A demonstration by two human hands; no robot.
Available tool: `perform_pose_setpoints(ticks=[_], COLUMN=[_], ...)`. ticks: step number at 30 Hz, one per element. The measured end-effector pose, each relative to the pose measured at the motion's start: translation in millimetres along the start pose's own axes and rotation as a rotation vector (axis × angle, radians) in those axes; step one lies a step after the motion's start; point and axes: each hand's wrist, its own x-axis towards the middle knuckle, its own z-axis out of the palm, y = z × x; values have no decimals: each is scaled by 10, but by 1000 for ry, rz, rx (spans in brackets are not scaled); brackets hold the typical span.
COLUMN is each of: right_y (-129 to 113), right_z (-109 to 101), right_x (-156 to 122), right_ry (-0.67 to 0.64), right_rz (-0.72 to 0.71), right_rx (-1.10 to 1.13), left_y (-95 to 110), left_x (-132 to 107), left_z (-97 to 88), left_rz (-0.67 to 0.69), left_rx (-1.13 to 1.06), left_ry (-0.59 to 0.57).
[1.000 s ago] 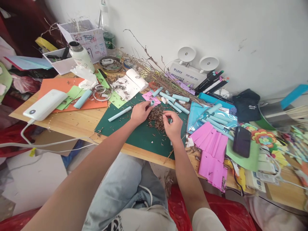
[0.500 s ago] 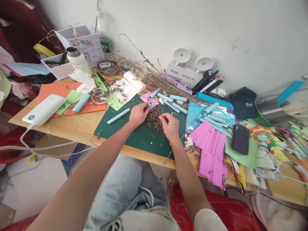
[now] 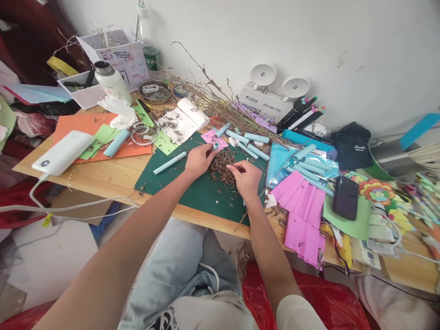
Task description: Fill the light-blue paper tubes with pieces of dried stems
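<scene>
My left hand is closed around a short light-blue paper tube, its open end showing above the fingers. Just to the right lies a heap of brown dried leaf bits on a dark green mat. At the heap's right edge, my right hand has thumb and fingertips pinched together; whatever is between them is too small to make out. Another blue paper tube rests left of my left hand. Several more blue tubes lie behind the heap, near a pink paper slip.
Dry twigs stretch along the wall behind the mat. To the right are a blue plastic packet, pink paper strips and a dark phone. A white power bank, orange paper and an uncapped bottle stand left.
The view has shifted slightly. Both hands stay in nearly the same places, the left still holding the blue tube and the right still pinched at the heap.
</scene>
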Motion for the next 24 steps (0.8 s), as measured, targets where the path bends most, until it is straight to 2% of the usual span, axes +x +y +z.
perform_pose_setpoints(ticks=[4,6,11,17,24], right_y=[-14,2,30,-8,64], right_z=[-17,-12,2,-35,17], right_x=[7,3,-6,29,-16], right_ry=[-29,-46,-20,57,9], right_rz=[-128,-141,-18,-95,91], right_rx=[64,101,86,13,162], left_y=[3,6,17,23,20], left_x=[1,-1,-8,-7,-4], left_z=[-4,-5,-5,-12,-17], left_rz=[0,-1,-12,-16,1], left_rx=[-4,-9,-3,-2,6], left_ry=[-3,-1,0,5,-3])
